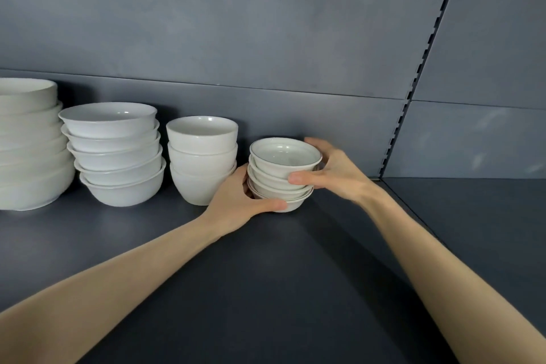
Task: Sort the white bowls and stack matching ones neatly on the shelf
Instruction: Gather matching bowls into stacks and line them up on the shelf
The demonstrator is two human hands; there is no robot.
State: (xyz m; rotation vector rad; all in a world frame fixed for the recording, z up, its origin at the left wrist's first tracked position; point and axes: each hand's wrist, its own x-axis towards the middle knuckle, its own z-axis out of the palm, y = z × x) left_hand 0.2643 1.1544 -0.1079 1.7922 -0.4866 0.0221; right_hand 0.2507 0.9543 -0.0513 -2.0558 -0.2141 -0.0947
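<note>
Bowls stood in four stacks on the shelf (295, 289), and the stack of small bowls (271, 174) rose upright directly between the hands, seemingly resting on the shelf. The left hand (236, 201) gripped its lowest bowl from the left, thumb curled across the front; the right hand (336, 171) clasped the upper bowls from the right, thumb in front, fingers behind. Neither hand was nearer. A stack of deeper bowls (202, 156) stood just left of the left hand, so any straightening push probably had room only rightward.
</note>
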